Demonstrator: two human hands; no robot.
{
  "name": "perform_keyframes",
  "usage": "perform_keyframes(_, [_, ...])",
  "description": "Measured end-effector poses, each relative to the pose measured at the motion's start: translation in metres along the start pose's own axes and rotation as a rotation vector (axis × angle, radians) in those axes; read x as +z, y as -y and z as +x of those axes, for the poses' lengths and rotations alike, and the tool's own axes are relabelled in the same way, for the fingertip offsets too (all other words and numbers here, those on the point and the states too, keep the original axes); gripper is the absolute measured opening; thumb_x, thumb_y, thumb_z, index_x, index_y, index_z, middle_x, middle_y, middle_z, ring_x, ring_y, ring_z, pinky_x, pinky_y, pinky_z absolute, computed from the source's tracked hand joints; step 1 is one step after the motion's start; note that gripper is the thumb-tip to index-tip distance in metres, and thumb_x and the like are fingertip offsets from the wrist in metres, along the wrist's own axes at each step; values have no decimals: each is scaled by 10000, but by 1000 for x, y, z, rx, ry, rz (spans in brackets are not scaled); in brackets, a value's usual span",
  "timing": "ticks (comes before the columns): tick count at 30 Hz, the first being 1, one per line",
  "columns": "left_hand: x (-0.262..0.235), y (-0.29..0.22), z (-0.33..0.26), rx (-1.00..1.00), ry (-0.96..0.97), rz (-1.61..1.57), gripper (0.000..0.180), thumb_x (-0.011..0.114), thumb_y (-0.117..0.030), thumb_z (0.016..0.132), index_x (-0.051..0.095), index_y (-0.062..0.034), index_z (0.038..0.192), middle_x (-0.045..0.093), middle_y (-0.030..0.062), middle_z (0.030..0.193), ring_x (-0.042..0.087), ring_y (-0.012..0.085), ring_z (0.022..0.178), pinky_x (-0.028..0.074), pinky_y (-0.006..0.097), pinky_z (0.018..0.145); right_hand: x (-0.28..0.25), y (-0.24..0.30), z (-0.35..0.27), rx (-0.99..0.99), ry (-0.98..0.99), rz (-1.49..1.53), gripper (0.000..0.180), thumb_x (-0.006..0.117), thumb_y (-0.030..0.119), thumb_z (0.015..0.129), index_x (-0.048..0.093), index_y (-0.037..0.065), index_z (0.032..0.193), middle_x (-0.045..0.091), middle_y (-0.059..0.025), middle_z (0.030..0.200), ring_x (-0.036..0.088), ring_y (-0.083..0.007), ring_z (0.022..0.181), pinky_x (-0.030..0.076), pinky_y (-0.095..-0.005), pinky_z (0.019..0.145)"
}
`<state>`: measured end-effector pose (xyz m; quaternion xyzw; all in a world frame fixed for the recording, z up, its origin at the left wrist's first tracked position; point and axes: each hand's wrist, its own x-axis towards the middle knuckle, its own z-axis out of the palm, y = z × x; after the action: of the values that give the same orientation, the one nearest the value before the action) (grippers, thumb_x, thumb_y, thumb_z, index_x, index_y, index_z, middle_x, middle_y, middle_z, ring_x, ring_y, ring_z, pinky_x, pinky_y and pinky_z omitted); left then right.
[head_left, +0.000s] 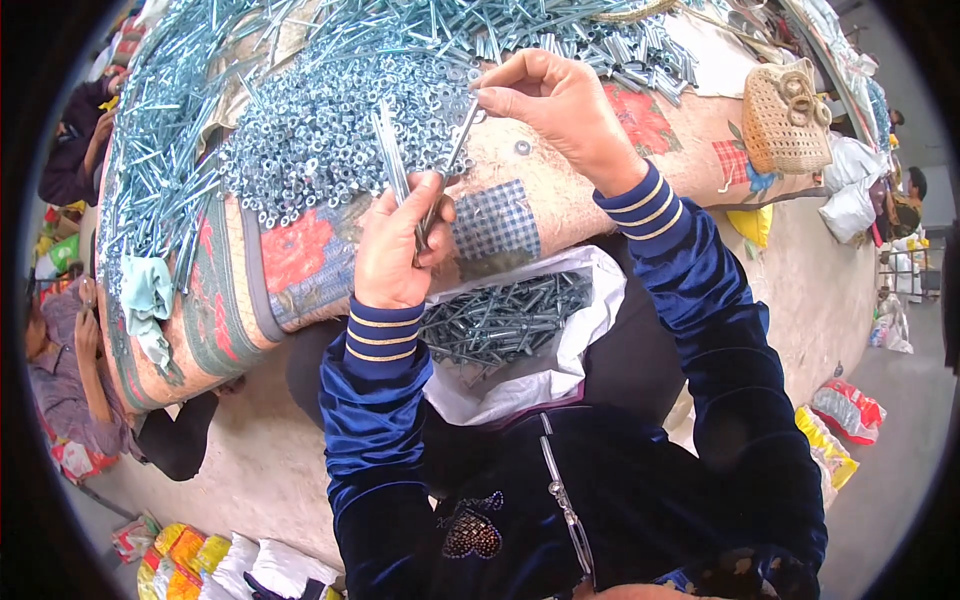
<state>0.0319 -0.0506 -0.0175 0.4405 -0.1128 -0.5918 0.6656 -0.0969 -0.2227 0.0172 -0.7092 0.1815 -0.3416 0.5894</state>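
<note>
Left hand (398, 245) is gripping a few long bolts (392, 158) in a fist, and honestly they look ready to fan out and slide if that grip slackens. Right hand (555, 105) pinches the top of one bolt (460, 135), maybe with a nut, can't tell. Small slick stuff like that could easily drop into the nut pile (340, 120). Everything's shiny zinc on a patched cloth (495, 222); a bag (520, 380) of bolts sits in the lap.

We record even, bright daylight with soft, faint shadows; glints on the heap of bolts (300, 110); sharp centre focus; heavy fisheye bending toward the black rim (corners lost entirely).
</note>
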Motion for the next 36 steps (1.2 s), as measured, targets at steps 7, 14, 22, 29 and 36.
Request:
perform_keyframes(7, [24,2,-10,277,-104,145,315,468,-288,969,561,-8,1079,642,80,840,611,99,610,300,161,374,23,9,-24,337,313,216,186,709,171,812,634,31,909,606,2,767,552,-62,675,449,-196,625])
perform_keyframes(14, [16,-7,-9,-127,51,302,352,514,-358,941,607,-29,1023,643,72,700,587,92,520,273,166,364,3,5,-9,251,313,130,261,615,302,890,675,48,879,638,20,795,481,-23,623,390,-179,561])
perform_keyframes(22, [11,4,-8,45,-5,162,251,662,-204,861,596,-1,994,571,41,587,495,106,412,352,195,388,9,5,-10,156,125,289,252,633,278,880,683,31,899,634,17,806,535,-52,705,420,-208,647])
perform_keyframes(29, [24,7,-17,223,-125,254,251,667,-162,852,576,15,1004,611,72,648,573,126,485,449,208,451,3,5,-5,256,123,-451,277,658,281,861,684,7,892,620,-3,739,551,-53,715,435,-210,656])
perform_keyframes(36, [26,7,-19,349,-134,367,256,655,-135,858,552,50,1002,613,118,675,594,169,528,489,255,490,3,-3,-3,185,95,-563,395,682,365,822,669,-25,763,613,-34,589,579,-85,550,440,-221,500])
